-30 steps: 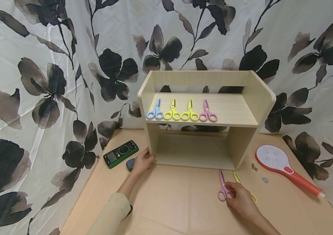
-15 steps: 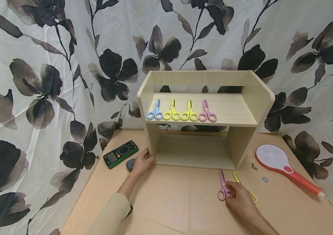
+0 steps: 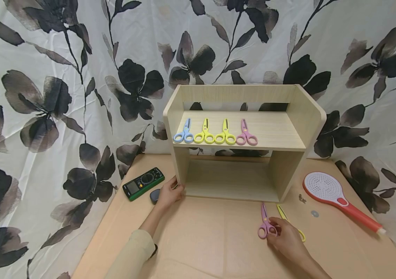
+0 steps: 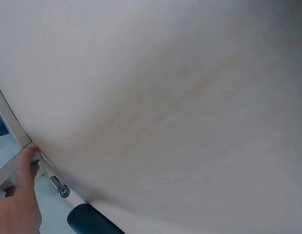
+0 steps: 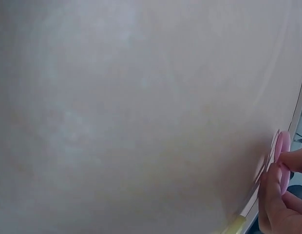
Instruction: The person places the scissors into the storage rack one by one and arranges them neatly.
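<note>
My right hand [image 3: 286, 237] pinches a pair of purple scissors [image 3: 263, 212] by the handle loops, low over the table with the blades pointing away. In the right wrist view the thumb and fingers meet on the scissors' pink-looking handle [image 5: 285, 141]. A yellow pair of scissors [image 3: 281, 211] lies partly hidden behind this hand. At the lower left corner of the wooden shelf [image 3: 239, 176], my left hand [image 3: 169, 193] grips the side panel; the left wrist view shows its fingers on the panel's edge [image 4: 9, 171]. One blue [image 3: 184, 133], two yellow and one pink scissors [image 3: 246, 136] stand in a row on the upper board.
Left of the shelf lie a green-cased multimeter [image 3: 143, 183] and a small dark blue object [image 3: 154, 196]. A red and white paddle with a perforated head [image 3: 325, 185] lies at the right. Near it are a grey disc [image 3: 315, 213] and a tiny brown piece [image 3: 302, 198].
The purple scissors and my right hand have shifted very slightly to the left. My left hand stays at the shelf's corner.
</note>
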{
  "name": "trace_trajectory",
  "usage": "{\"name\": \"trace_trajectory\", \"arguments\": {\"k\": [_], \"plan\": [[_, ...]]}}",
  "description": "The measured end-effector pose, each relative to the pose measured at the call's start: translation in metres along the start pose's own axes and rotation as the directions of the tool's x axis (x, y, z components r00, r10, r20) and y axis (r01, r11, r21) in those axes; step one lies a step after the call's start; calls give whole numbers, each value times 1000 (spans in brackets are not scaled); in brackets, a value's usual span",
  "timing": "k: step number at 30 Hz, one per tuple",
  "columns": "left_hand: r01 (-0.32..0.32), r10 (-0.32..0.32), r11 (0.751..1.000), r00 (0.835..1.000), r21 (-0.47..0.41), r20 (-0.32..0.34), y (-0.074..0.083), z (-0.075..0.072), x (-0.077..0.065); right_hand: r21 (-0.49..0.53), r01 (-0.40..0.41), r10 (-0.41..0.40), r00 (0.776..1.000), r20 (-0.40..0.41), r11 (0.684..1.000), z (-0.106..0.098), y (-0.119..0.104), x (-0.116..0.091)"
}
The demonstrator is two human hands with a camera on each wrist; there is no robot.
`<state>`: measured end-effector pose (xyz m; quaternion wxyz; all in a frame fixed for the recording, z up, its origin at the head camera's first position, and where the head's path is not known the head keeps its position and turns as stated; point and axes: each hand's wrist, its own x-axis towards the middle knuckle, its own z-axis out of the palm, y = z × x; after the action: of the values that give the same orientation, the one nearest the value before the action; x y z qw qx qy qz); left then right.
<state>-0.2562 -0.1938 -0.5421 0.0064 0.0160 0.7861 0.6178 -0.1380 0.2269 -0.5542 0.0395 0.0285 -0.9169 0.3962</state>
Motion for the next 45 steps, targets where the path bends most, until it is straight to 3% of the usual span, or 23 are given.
{"name": "trace_trajectory", "arguments": {"k": [7, 17, 26, 33, 41, 45], "plan": [[-4, 5, 1000, 1000, 18, -12, -1, 0, 1, 91, -89, 89, 996, 14, 992, -3, -1, -5], [2, -2, 1000, 1000, -16, 1, -1, 0, 0, 133, -132, 133, 991, 5, 982, -11, -12, -11], [13, -13, 1000, 1000, -11, 3, -2, 0, 0, 184, 4, 8, 998, -66, 983, -26, -36, -21], [14, -14, 1000, 1000, -13, 3, -2, -1, -1, 208, 140, -117, 986, -117, 968, -47, -65, -27], [26, -26, 999, 1000, -23, -3, -3, -1, 1, 221, 143, -126, 988, -90, 965, -71, -99, -28], [25, -26, 999, 1000, -24, -3, -4, 0, 2, 256, 200, -177, 978, -112, 946, -83, -114, -27]]}}
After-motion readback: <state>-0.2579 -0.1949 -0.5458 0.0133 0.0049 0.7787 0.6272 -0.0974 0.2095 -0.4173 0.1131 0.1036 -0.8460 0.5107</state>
